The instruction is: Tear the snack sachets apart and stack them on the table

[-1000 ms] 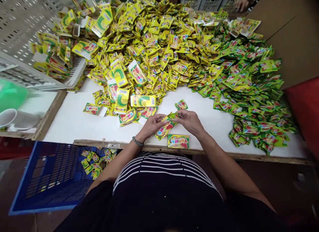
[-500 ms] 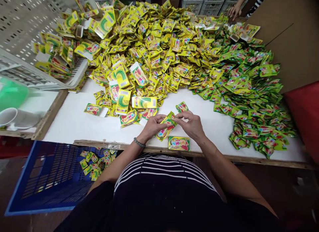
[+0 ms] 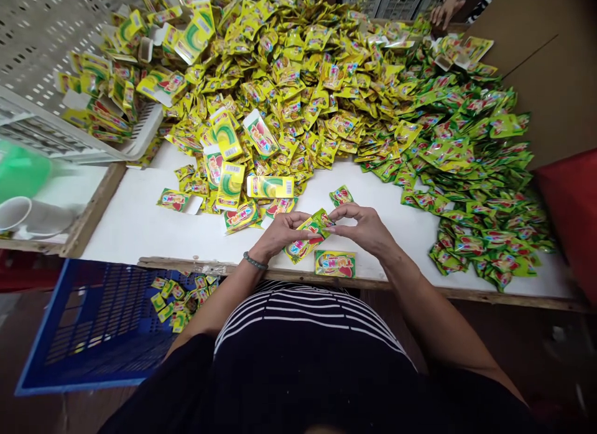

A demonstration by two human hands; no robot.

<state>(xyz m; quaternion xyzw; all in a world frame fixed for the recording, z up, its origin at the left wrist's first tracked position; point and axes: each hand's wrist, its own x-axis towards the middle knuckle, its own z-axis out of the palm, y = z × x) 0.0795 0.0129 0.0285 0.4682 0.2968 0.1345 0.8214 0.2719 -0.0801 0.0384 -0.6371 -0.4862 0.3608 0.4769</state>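
My left hand [image 3: 278, 236] grips a small yellow-and-green candy box [image 3: 297, 250], its thumb lying across the front. At the box's upper right end a green candy sachet [image 3: 321, 220] appears to stick out. My right hand [image 3: 366, 230] pinches that end between thumb and fingers, which partly hide it. Another box [image 3: 334, 264] lies flat at the table edge, just below my hands. A single green sachet [image 3: 341, 195] rests on the white table above my right hand.
Piled sachets [image 3: 298, 79] cover the table's back and right. Several boxes [image 3: 232, 184] lie left of my hands. A white crate [image 3: 37, 110] holds boxes. Below the edge stands a blue crate [image 3: 93, 325]. A white cup [image 3: 35, 216] is left. Another person's hand [image 3: 445, 12] is far right.
Both hands have spread slightly apart, still on the same box and sachet. The box has shifted a little left, and more of the green end shows. The camera view has moved slightly.
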